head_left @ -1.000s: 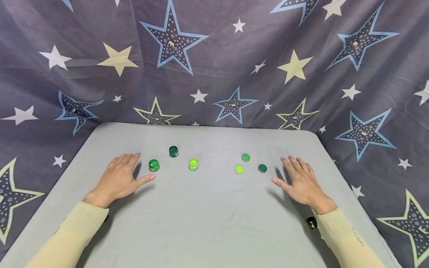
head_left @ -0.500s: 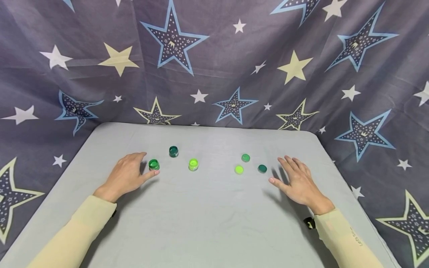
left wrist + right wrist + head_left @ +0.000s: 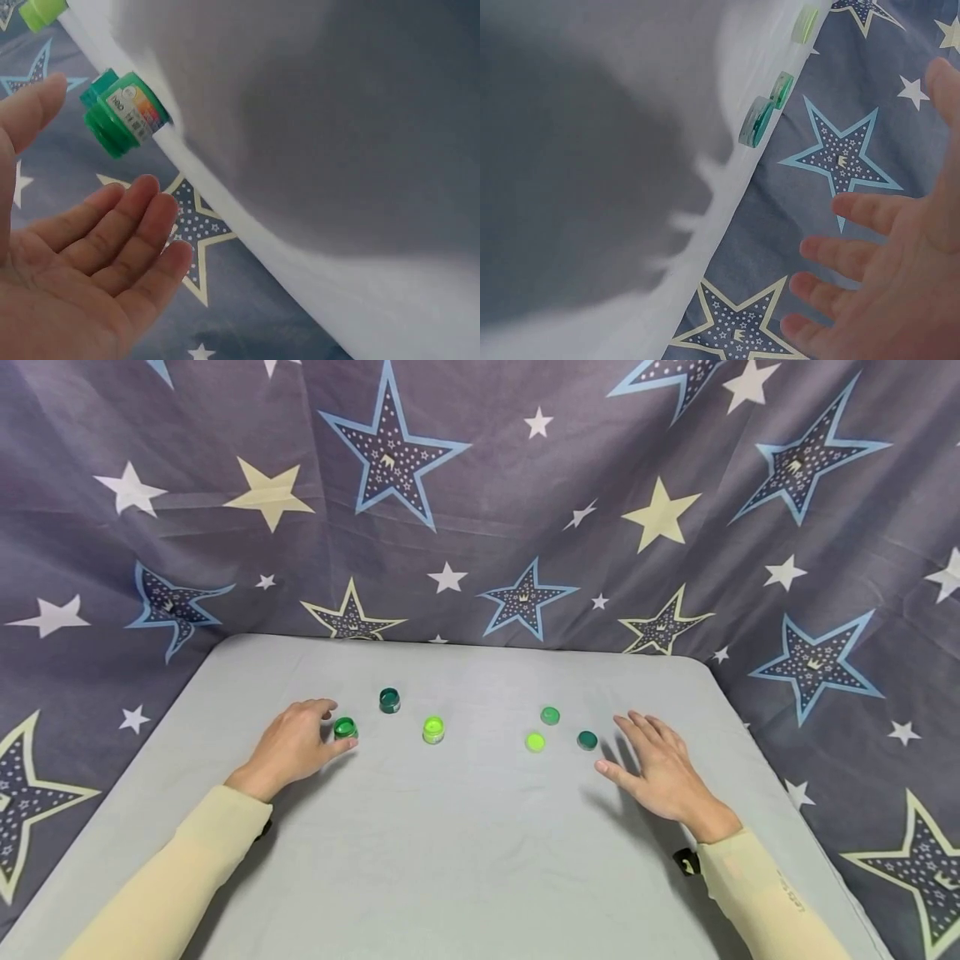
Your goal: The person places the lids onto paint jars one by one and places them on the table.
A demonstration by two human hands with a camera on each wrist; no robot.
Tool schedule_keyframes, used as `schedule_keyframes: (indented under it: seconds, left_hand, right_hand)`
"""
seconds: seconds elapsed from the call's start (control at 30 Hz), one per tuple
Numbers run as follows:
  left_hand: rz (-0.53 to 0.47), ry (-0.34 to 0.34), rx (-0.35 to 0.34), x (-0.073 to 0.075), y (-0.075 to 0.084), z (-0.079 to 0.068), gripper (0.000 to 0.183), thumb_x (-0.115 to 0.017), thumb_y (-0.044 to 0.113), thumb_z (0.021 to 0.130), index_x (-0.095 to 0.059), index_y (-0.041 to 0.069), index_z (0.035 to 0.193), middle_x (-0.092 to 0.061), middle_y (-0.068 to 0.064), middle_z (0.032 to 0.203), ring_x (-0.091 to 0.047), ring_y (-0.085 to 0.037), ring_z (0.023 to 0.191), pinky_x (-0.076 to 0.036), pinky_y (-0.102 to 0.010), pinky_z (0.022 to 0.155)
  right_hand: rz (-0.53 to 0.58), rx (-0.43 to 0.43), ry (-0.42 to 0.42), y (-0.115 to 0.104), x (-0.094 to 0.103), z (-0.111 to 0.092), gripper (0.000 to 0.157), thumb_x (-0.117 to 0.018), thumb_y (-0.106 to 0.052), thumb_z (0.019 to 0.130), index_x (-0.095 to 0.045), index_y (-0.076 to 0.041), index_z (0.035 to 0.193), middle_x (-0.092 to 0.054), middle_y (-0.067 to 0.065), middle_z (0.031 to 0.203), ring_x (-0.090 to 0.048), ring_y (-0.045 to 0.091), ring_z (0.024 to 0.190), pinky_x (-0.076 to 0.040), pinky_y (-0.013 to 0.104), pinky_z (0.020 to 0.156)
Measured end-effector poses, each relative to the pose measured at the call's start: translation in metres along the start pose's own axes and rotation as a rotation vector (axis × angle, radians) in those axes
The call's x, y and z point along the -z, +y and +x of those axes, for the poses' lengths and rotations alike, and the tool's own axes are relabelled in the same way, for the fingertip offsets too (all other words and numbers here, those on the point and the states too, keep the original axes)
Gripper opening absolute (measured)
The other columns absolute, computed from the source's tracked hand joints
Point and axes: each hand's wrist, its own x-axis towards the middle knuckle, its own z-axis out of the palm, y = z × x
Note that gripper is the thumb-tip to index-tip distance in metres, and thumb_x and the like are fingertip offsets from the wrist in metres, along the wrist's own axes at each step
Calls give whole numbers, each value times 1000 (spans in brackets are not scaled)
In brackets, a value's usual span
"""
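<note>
Where the left hand (image 3: 296, 743) curves about the mid-green jar (image 3: 345, 727), on the left half of the table (image 3: 465, 843), its thumb lies across the jar's near side in the head view, yet the left wrist view shows a gap between fingers and jar, so nothing seems gripped. That jar stands upright and uncapped, a printed label with a barcode on its side. Just beyond it, farther from the person, is the dark green jar (image 3: 389, 700), and to the right the lime jar (image 3: 433, 730), both uncapped too. Well apart on the right half lie three small discs, apparently the lids: the lighter green lid (image 3: 551, 716), the lime lid (image 3: 535, 742) and the dark green lid (image 3: 587, 740). As far as can be judged, the work is at an early stage: all three lids are off, none sits on a jar, and no piece is lifted; the handling of jars and lids looks still to be done. Near the dark green lid hovers the right hand (image 3: 663, 777), fingers spread and relaxed, holding nothing. The dark green jar is close enough to the left fingertips that they might brush it. Behind the table hangs a star-printed curtain (image 3: 480, 510).
</note>
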Motion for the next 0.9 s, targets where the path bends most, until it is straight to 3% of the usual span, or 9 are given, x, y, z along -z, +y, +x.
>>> schedule_keyframes:
  seconds: [0.43, 0.9]
  left_hand:
    - [-17, -35, 77, -9, 2, 9, 70, -89, 30, 79, -60, -11, 129, -67, -26, 109, -64, -41, 98, -50, -57, 82]
    - [-20, -82, 110, -11, 0, 14, 48, -88, 21, 80, -67, -6, 113, -68, -17, 94, -64, -33, 85, -51, -51, 76]
  right_hand:
    - [18, -4, -12, -6, -2, 3, 82, -62, -58, 96, -39, -9, 157, -35, 25, 160, -25, 50, 147, -14, 66, 116]
    - [30, 9, -21, -17, -4, 15, 83, -61, -60, 96, -38, -10, 158, -35, 23, 161, -25, 48, 148, -13, 66, 117]
